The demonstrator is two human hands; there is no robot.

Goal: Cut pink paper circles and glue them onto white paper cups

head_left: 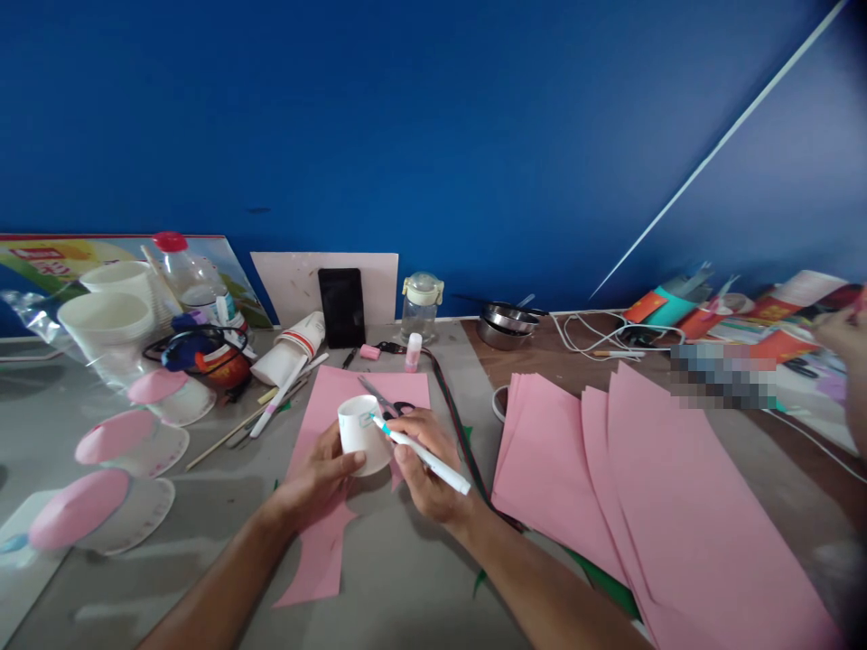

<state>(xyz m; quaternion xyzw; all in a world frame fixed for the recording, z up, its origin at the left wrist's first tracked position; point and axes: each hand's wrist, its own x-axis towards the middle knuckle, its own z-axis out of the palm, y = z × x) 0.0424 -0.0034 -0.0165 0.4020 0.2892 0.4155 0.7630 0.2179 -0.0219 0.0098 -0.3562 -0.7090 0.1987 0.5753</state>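
Observation:
My left hand [323,476] is wrapped round the left side of a white paper cup [362,444], thumb across its lower front. In my right hand [430,465] is a white felt-tip pen [433,465] with a turquoise tip end, which touches the cup near its upper edge. Small blue lines show on the cup there. Just behind my right hand lie scissors [385,400] with dark handles, on a cut sheet of pink paper [321,533] that spreads under the cup and hands.
Left stand cups topped with pink discs [112,435], stacked paper cups [108,325] and a plastic bottle [193,275]. Behind are a phone [342,307], a glue stick [413,352] and a glass jar [420,307]. Pink sheets [684,487] lie right; another person's hand [843,334] shows beyond.

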